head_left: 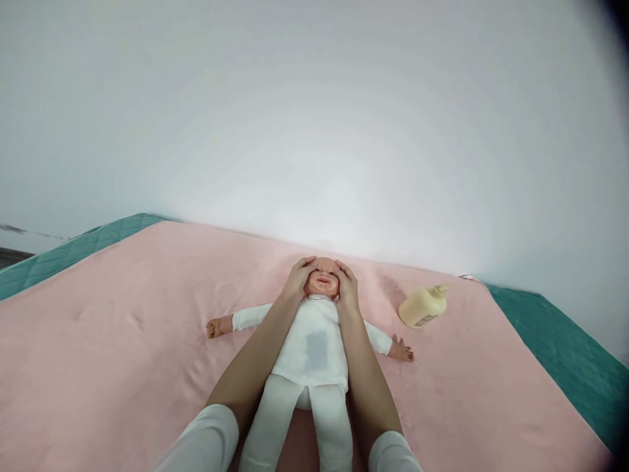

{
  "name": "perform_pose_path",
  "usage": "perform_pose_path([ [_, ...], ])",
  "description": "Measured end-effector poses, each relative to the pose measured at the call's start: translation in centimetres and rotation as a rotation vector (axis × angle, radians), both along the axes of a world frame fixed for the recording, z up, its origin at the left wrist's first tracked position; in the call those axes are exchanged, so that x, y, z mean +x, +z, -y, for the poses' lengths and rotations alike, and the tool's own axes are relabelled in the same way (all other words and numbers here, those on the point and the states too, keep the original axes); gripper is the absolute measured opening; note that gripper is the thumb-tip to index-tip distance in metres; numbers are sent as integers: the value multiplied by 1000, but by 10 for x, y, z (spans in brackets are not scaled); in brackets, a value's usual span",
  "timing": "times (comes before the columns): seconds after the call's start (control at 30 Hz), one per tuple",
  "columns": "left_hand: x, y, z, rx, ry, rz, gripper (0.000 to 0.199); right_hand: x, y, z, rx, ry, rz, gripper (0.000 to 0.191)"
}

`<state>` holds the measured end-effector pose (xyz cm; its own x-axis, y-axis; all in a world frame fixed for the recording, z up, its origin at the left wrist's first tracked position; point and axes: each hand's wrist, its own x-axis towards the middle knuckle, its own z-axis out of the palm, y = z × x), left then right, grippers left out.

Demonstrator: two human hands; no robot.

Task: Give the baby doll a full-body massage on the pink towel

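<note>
A baby doll (317,341) with a white cloth body lies on its back on a pink sheet (147,314), its arms spread to both sides and its smiling face up. My left hand (297,278) rests along the left side of the doll's head, fingertips at the temple. On the other side of the head, my right hand (346,283) touches it in the same way. Both hands have their fingers stretched out and slightly curved, cupping the head between them. A grey-blue patch shows on the doll's belly.
A pale yellow pump bottle (423,307) lies tilted on the sheet, right of the doll. Green quilted bedding (560,347) shows at both sides beyond the sheet. A white wall (314,118) rises behind the far edge.
</note>
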<state>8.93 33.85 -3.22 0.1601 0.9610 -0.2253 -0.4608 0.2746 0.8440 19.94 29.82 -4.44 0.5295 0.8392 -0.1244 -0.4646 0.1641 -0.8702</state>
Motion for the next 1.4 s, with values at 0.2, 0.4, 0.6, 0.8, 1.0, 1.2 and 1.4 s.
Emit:
perform_pose_path([
  [0.2, -1, -5, -3, -31, -16, 41, 29, -2, 8, 1, -39, -8, -38, 29],
  [0.4, -1, -5, -5, -51, -17, 35, 28, -1, 8, 1, -31, -3, -98, 32],
  [0.6, -1, -2, -3, -12, -17, 43, 27, -1, 5, 1, -6, -31, -61, 29],
  [0.8, 1, -6, 1, 91, -40, 14, 41, -2, -2, 1, 21, 2, 2, 46],
  [1.0, 0, -11, -2, 102, -7, -71, 44, 0, -5, -1, -10, -1, 12, 48],
  [1.2, 0, -14, -4, 94, -2, -74, 40, 1, -7, -3, -26, -10, 28, 47],
  [1.4, 1, -13, -4, 80, -4, -63, 35, 0, -4, -3, -31, -21, 23, 42],
])
